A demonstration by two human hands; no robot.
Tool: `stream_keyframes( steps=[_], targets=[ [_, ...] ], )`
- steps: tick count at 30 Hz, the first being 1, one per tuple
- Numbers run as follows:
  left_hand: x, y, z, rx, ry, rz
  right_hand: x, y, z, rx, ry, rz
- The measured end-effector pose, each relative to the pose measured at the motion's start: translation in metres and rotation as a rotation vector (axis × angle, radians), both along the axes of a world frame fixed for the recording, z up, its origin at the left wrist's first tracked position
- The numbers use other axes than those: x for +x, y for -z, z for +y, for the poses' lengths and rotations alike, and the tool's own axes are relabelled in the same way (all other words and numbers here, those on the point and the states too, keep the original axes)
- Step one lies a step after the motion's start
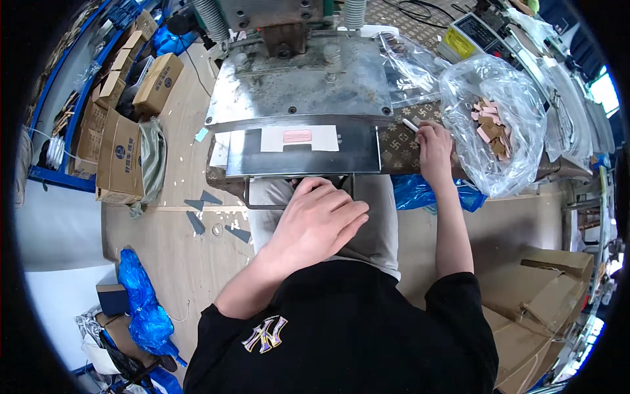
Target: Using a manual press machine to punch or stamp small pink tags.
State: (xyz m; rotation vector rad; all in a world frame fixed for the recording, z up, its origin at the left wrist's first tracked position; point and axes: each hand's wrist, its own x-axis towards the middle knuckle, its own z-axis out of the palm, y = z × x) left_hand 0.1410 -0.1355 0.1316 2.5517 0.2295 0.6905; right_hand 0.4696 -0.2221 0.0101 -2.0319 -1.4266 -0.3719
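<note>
A dark flat sliding plate (357, 157) sits under the front of a metal press (295, 85). On it lies a white cut-out sheet (272, 136) with a small pink piece (297, 136) in its middle. A black wire-like handle (247, 194) reaches from the plate toward me. My left hand (318, 220) is closed over this handle, its fingertips partly hidden. Beside the plate at the right, my right hand (434, 148) pinches a slim white pen-like stick (410, 125) above the brown patterned table cover (397, 138).
A clear plastic bag (459, 92) holding pink and brown pieces stands right of my right hand. Behind it is a yellow-and-grey box (469, 39). Cardboard boxes (121, 157) stand at the left, another carton (538, 295) at lower right. Dark offcuts (195, 222) litter the floor.
</note>
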Motion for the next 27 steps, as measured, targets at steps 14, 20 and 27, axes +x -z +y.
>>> stream_keyframes(
  steps=[14, 20, 27],
  targets=[
    [0.003, 0.008, -0.005, -0.013, 0.023, 0.002, -0.013, -0.004, 0.000, -0.111, -0.076, 0.080],
    [0.004, 0.011, -0.015, -0.209, 0.006, -0.031, -0.042, -0.036, -0.010, 0.286, -0.153, 0.395],
    [0.003, 0.022, -0.034, -0.868, -0.072, -0.209, -0.175, -0.095, -0.029, 0.288, -0.575, 0.779]
  ],
)
